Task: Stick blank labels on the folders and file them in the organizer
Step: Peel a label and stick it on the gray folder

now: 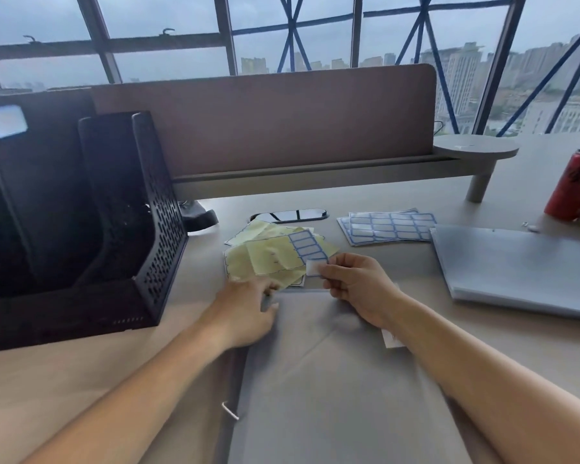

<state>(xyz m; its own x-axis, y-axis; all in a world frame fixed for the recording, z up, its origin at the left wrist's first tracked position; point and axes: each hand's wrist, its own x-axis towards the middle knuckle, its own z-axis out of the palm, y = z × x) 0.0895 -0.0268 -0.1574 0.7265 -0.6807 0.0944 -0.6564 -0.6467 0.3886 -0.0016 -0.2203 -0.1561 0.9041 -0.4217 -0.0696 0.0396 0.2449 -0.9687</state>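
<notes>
Two hands at work. Left hand (248, 313): grip holding the far left corner of a grey folder (332, 380), which lies flat on the table (81, 380). Right hand (352, 283): grip pinching one blank label (315, 266) (blue-edged) just above that folder's far edge. Black mesh organizer (141, 212): at left. Folder stack (516, 269): at right. Label sheets (389, 227) and spent yellow backings (265, 256): beyond the hands.

The frame's edges crop the organizer (141, 229) and the folder (332, 380).
</notes>
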